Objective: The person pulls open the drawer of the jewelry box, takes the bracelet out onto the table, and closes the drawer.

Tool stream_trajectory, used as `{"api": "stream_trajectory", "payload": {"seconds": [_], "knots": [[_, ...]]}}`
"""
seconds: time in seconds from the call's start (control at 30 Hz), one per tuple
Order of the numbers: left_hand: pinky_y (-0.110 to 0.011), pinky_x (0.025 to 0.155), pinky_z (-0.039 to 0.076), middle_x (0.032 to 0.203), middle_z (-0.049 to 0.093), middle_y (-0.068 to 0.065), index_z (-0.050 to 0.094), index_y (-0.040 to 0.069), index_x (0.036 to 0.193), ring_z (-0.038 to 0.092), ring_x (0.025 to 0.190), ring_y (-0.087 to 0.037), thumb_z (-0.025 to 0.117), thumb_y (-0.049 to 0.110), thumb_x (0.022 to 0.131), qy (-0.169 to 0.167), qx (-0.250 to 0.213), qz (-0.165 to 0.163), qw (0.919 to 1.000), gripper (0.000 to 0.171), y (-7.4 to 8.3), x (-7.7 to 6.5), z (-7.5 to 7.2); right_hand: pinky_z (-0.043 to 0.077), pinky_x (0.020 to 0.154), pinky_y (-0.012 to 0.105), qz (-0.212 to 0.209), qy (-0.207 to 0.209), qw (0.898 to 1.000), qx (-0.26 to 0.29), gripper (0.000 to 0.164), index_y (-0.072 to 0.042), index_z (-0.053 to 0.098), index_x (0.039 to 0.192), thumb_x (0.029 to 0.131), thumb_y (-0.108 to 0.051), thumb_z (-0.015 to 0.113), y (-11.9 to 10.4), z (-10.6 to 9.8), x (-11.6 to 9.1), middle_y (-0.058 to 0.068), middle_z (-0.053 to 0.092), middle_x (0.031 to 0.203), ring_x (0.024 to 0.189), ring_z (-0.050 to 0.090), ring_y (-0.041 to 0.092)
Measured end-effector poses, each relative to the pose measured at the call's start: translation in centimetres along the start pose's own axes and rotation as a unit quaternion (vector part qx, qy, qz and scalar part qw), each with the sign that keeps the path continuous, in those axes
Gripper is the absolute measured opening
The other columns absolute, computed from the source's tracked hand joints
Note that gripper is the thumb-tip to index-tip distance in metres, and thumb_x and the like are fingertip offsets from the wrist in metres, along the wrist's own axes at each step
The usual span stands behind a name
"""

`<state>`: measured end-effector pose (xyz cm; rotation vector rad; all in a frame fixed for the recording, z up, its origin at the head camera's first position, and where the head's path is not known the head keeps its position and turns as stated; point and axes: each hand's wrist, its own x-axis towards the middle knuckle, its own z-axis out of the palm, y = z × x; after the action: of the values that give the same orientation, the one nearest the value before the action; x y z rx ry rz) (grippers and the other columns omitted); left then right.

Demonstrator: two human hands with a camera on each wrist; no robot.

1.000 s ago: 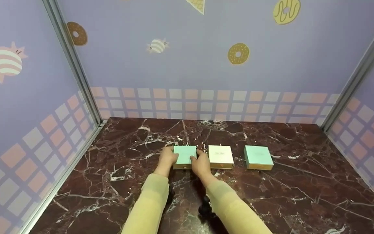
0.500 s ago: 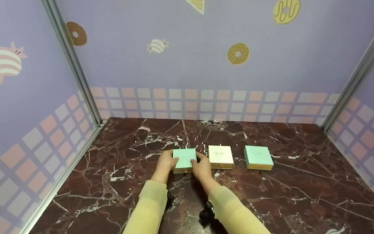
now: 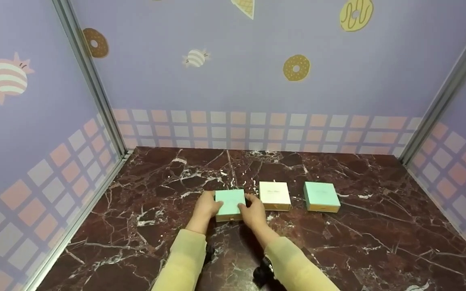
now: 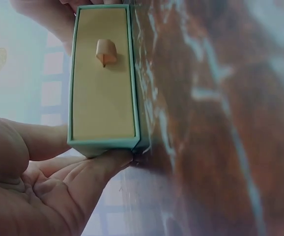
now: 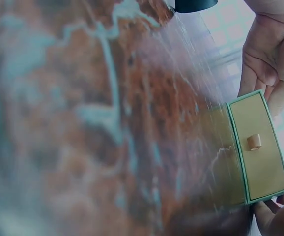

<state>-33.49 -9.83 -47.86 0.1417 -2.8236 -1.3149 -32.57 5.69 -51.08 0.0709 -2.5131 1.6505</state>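
Observation:
A small mint-green drawer box (image 3: 230, 201) sits between both hands, left of the middle of the dark marble table. My left hand (image 3: 206, 207) grips its left side and my right hand (image 3: 254, 211) its right side, each with the thumb over the top edge. The left wrist view shows the closed tan drawer front (image 4: 102, 98) with a small pull tab (image 4: 105, 51). In the right wrist view the same drawer front (image 5: 260, 162) stands close over the glossy tabletop, the right hand (image 5: 277, 216) at its lower end. Fingers behind the box are partly hidden.
Just right of the held box stands a cream box (image 3: 274, 195) with small dark lettering. Farther right is a second mint-green box (image 3: 321, 196) with a tan front. Patterned lilac walls (image 3: 217, 93) enclose the marble tabletop (image 3: 358, 242) at the back and sides.
The held mint-green box and both hands have come a little toward the person, so its front now lies nearer than the cream box's. The other two boxes have stayed put.

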Motion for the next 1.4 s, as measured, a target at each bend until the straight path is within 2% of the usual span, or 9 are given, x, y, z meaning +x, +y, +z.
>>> {"api": "stream_trajectory", "payload": {"seconds": [0.13, 0.33, 0.43, 0.6, 0.9, 1.13, 1.23, 1.4], "knots": [[-0.057, 0.106, 0.054, 0.132, 0.063, -0.034, 0.061, -0.016, 0.131, 0.06, 0.125, -0.049, 0.069, 0.005, 0.095, -0.003, 0.01, 0.008, 0.9999, 0.042, 0.1, -0.5, -0.1, 0.046, 0.115, 0.06, 0.005, -0.006, 1.0, -0.01, 0.045, 0.014, 0.056, 0.136, 0.097, -0.006, 0.066, 0.1, -0.3, -0.5, 0.034, 0.057, 0.141, 0.137, 0.05, 0.049], [-0.055, 0.103, 0.056, 0.127, 0.067, -0.031, 0.063, -0.013, 0.131, 0.064, 0.12, -0.046, 0.068, 0.006, 0.096, -0.017, 0.02, -0.006, 0.9996, 0.041, 0.3, -1.1, -0.2, 0.048, 0.112, 0.059, -0.005, -0.006, 1.0, -0.01, 0.045, 0.016, 0.057, 0.134, 0.095, -0.004, 0.068, -0.2, -0.8, -1.2, 0.035, 0.058, 0.137, 0.134, 0.053, 0.05], [-0.055, 0.102, 0.057, 0.123, 0.069, -0.03, 0.064, -0.013, 0.128, 0.066, 0.117, -0.045, 0.069, 0.006, 0.095, -0.016, 0.034, 0.001, 0.9993, 0.039, 0.5, -1.4, -0.1, 0.049, 0.111, 0.058, -0.015, -0.003, 1.0, -0.01, 0.044, 0.017, 0.058, 0.132, 0.094, -0.002, 0.069, -0.1, -1.0, -1.5, 0.035, 0.06, 0.134, 0.131, 0.055, 0.05], [-0.055, 0.1, 0.058, 0.12, 0.07, -0.031, 0.065, -0.014, 0.125, 0.067, 0.113, -0.046, 0.069, 0.005, 0.094, -0.014, 0.046, 0.016, 0.9987, 0.037, 0.4, -2.0, 0.0, 0.049, 0.112, 0.059, -0.005, -0.01, 1.0, -0.005, 0.046, 0.016, 0.057, 0.134, 0.094, -0.003, 0.07, 0.0, -1.3, -2.1, 0.035, 0.057, 0.14, 0.136, 0.05, 0.05], [-0.059, 0.105, 0.054, 0.128, 0.064, -0.035, 0.059, -0.017, 0.132, 0.062, 0.121, -0.05, 0.069, 0.006, 0.095, -0.028, 0.045, 0.029, 0.9981, 0.045, 0.5, -2.9, 0.1, 0.047, 0.112, 0.061, 0.02, -0.027, 0.999, -0.001, 0.047, 0.014, 0.056, 0.133, 0.093, -0.004, 0.071, 0.2, -2.3, -2.6, 0.034, 0.058, 0.137, 0.133, 0.052, 0.05], [-0.059, 0.107, 0.052, 0.13, 0.062, -0.036, 0.057, -0.019, 0.132, 0.06, 0.123, -0.05, 0.069, 0.007, 0.096, -0.039, 0.064, 0.046, 0.9961, 0.046, 1.0, -3.4, 0.3, 0.057, 0.096, 0.052, 0.009, -0.044, 0.999, 0.002, 0.042, 0.014, 0.057, 0.126, 0.09, -0.002, 0.073, 0.3, -3.3, -2.9, 0.029, 0.064, 0.12, 0.112, 0.063, 0.041], [-0.06, 0.108, 0.051, 0.13, 0.062, -0.037, 0.057, -0.019, 0.131, 0.06, 0.124, -0.051, 0.069, 0.007, 0.095, -0.049, 0.078, 0.059, 0.994, 0.046, 1.3, -3.9, 0.5, 0.058, 0.091, 0.048, 0.011, -0.052, 0.999, 0.002, 0.04, 0.013, 0.057, 0.124, 0.09, -0.001, 0.073, 0.4, -4.0, -3.2, 0.027, 0.065, 0.117, 0.108, 0.065, 0.037], [-0.06, 0.107, 0.052, 0.126, 0.064, -0.036, 0.058, -0.019, 0.13, 0.062, 0.121, -0.051, 0.071, 0.006, 0.092, -0.061, 0.094, 0.08, 0.9905, 0.048, 1.8, -4.7, 1.1, 0.058, 0.089, 0.047, 0.023, -0.067, 0.997, -0.016, 0.04, 0.012, 0.056, 0.123, 0.09, -0.001, 0.074, 0.8, -5.2, -3.9, 0.027, 0.064, 0.119, 0.108, 0.064, 0.035]]}}
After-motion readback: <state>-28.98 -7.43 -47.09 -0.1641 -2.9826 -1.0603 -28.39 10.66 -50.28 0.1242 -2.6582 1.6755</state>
